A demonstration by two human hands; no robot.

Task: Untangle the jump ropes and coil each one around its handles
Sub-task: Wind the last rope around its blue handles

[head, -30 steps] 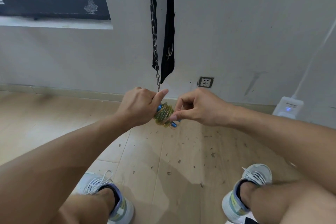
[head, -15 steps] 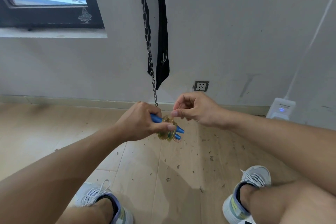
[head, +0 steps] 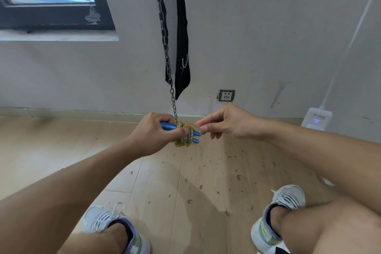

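A jump rope with two blue handles and a translucent yellow-green cord is held in the air in front of me. The cord is wound in several loops around the paired handles. My left hand grips the handles, its thumb pressing on the coil. My right hand is just right of the handle tips and pinches a stretch of the cord between thumb and forefinger. No second rope is in view.
A metal chain and a black strap hang down the wall just behind my hands. A wall socket and a white device sit low on the wall. My shoes rest on the debris-strewn wooden floor.
My left hand has turned the handles to lie more level. My right hand let go of the coil, rose, then came back to pinch the cord at the handle tips.
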